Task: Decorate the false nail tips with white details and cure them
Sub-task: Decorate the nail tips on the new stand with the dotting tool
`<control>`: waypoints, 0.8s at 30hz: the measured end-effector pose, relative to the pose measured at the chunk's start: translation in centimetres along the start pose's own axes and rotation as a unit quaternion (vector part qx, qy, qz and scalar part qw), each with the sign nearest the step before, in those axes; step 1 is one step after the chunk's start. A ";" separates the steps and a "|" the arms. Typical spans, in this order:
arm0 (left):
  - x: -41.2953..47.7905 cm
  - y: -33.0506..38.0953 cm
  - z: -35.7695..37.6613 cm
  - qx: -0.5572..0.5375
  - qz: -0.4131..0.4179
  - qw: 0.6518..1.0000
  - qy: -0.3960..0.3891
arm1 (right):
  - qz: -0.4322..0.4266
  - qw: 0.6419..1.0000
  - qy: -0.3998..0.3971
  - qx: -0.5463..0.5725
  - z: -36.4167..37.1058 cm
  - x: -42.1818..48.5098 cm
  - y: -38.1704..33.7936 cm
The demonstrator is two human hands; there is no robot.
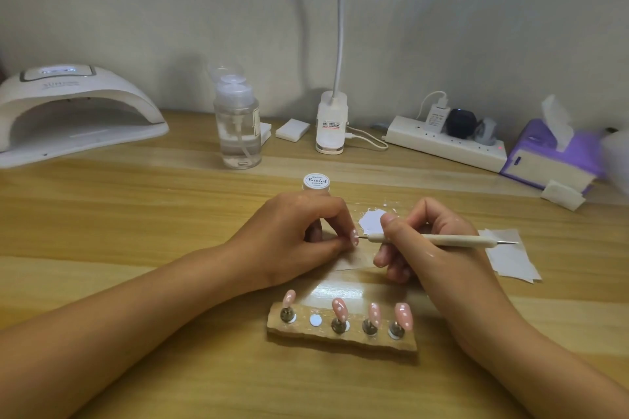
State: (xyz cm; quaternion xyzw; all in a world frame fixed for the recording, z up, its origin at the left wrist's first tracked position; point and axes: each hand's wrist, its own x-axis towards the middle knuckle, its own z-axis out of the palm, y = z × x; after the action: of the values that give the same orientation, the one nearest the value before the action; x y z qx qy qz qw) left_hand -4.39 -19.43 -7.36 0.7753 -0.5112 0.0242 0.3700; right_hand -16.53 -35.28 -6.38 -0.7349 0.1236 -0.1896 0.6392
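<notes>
We have five pink nail tips in all. One nail tip [355, 237] sits in our left hand [292, 235], pinched between the curled thumb and forefinger just above the table [136, 214], with the other fingers folded under. It already carries a few white dots.

Our right hand [425, 248] has its fingers curled tight around one dotting tool [452, 240], which lies nearly level. The tool's metal point is just beside the held tip; we cannot tell if it touches.

The other four nail tips [339, 308] stand upright on one wooden stand [340, 338] near us, between our two forearms. The stand has five spots. The second from the left is a bare white disc [315, 319]. The three tips on the right show white dots, while on the leftmost we can make out none.

Behind our hands there is one patch of white paint [372, 219] spread on the table, and one small pot [317, 182] with a white lid that reads "Painted". A few thin sheets [510, 258] lie to the right, under the tool's far end.

At the far left stands one white curing lamp [75, 112], open toward us and well apart from every tip. Along the wall we count one clear pump bottle [240, 133], one clip lamp [332, 126], one power strip [442, 143] with three plugs in it, and one purple tissue box [551, 156].
</notes>
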 end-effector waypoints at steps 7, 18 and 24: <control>0.0 0.0 0.0 0.004 0.000 1.000 0.001 | -0.004 1.000 -0.004 0.001 0.0 0.0 0.1; 0.0 0.0 0.1 0.021 0.009 1.000 0.002 | -0.006 1.000 0.002 0.010 0.0 0.1 0.1; 0.0 0.0 0.0 0.025 0.013 1.000 0.003 | -0.017 1.000 -0.006 0.001 0.0 0.1 0.2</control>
State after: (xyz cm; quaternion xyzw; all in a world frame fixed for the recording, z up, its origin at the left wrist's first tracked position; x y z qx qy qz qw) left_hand -4.45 -19.44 -7.38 0.7775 -0.5191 0.0441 0.3522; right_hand -16.40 -35.40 -6.60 -0.7372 0.1072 -0.1964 0.6376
